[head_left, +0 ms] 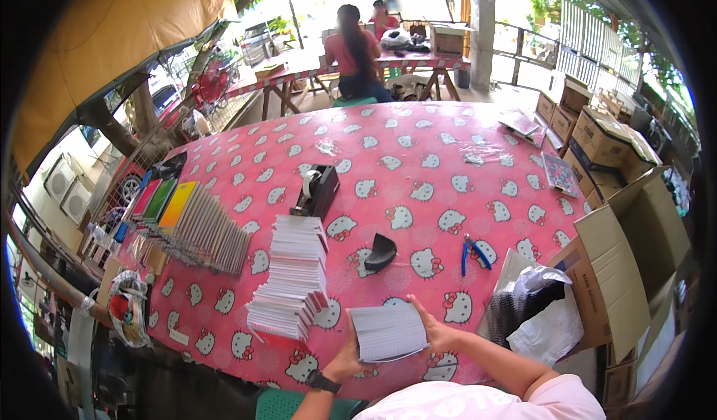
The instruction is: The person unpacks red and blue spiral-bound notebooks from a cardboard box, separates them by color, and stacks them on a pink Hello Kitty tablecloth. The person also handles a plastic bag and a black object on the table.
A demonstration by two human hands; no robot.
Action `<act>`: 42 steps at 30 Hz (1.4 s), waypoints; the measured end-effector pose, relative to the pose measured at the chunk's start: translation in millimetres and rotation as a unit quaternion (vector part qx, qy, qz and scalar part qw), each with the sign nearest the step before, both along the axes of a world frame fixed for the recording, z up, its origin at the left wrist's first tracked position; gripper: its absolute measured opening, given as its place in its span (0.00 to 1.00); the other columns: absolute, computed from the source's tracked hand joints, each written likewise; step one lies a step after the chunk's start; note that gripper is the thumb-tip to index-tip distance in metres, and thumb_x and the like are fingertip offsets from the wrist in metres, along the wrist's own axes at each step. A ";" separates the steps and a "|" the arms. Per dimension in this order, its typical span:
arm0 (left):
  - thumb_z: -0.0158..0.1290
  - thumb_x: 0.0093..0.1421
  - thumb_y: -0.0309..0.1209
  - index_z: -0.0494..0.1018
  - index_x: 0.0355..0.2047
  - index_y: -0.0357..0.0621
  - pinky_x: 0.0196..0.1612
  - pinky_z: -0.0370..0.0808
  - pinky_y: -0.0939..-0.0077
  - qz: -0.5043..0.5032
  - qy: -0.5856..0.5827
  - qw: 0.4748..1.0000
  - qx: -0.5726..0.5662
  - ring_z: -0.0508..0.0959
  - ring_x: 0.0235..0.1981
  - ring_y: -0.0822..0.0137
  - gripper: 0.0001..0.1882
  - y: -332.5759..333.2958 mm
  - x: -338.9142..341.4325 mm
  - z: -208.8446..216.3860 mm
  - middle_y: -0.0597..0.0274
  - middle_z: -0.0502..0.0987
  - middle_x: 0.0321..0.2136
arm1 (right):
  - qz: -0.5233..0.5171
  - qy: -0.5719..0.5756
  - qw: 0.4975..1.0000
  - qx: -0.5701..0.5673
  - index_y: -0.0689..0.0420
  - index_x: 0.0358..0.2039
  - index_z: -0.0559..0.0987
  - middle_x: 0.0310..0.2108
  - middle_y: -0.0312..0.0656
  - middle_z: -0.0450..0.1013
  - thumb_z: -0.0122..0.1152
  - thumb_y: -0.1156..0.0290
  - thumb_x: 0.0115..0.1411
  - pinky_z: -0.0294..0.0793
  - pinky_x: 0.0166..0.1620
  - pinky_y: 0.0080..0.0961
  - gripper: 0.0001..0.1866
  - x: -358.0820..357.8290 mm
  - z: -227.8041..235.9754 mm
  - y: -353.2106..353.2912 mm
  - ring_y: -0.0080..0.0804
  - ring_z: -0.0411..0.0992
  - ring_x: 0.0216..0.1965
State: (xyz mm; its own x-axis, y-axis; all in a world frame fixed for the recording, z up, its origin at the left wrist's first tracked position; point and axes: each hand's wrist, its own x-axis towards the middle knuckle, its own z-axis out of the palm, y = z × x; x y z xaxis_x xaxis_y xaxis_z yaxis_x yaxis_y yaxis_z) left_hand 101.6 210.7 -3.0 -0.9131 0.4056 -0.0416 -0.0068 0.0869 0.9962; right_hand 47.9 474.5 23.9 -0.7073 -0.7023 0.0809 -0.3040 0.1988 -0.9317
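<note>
Near the table's front edge, a stack of white lined paper [388, 330] sits between my two hands. My left hand [345, 359], with a dark band on its wrist, presses the stack's left side. On the opposite side, my right hand [439, 335] grips the right edge, its thumb along the top corner. To the left lies a long, fanned row of white paper pads [287, 271], with a little red at its near end. A black tape dispenser [315, 191] stands just beyond that row. Ahead of my hands are a black curved piece [381, 252] and blue-handled pliers [475, 254].
Colourful-covered notebooks [196, 222] stand in a row at left on the pink patterned table [403, 144]. At right an open cardboard box [609, 278] adjoins white and black wrapping [541, 312]. More boxes [601, 136] are stacked farther right. Two people sit at a far table [299, 73].
</note>
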 end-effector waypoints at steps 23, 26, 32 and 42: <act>0.49 0.55 0.55 0.70 0.29 0.50 0.32 0.64 0.80 0.175 -0.196 0.965 0.007 0.70 0.28 0.75 0.21 1.8 -160.1 52.4 0.71 0.70 0.26 | -0.252 -0.443 0.851 -0.127 0.60 0.50 0.67 0.46 0.47 0.69 0.57 0.49 0.52 0.69 0.43 0.39 0.32 -125.0 19.3 -29.2 0.38 0.69 0.43; 0.49 0.55 0.54 0.70 0.30 0.49 0.34 0.64 0.81 0.201 -0.208 0.957 0.022 0.71 0.31 0.72 0.21 -15.6 -192.3 31.7 0.68 0.72 0.29 | -0.263 -0.435 0.855 -0.101 0.59 0.49 0.68 0.46 0.45 0.68 0.55 0.49 0.55 0.67 0.45 0.36 0.30 -151.3 17.7 -48.5 0.37 0.68 0.43; 0.50 0.56 0.48 0.68 0.41 0.44 0.43 0.67 0.72 0.256 -0.181 0.946 0.086 0.72 0.38 0.66 0.22 -2.1 -194.8 8.1 0.60 0.73 0.39 | -0.314 -0.359 0.865 -0.155 0.58 0.53 0.64 0.49 0.41 0.66 0.47 0.48 0.61 0.59 0.54 0.32 0.29 -141.2 -19.7 -68.4 0.33 0.64 0.50; 0.48 0.54 0.52 0.61 0.54 0.36 0.57 0.56 0.68 0.266 -0.203 0.940 0.064 0.64 0.51 0.62 0.36 1.1 -193.2 25.3 0.54 0.65 0.50 | -0.235 -0.338 0.908 -0.082 0.51 0.61 0.53 0.58 0.46 0.57 0.44 0.35 0.55 0.53 0.56 0.50 0.42 -134.1 0.7 -63.6 0.43 0.54 0.58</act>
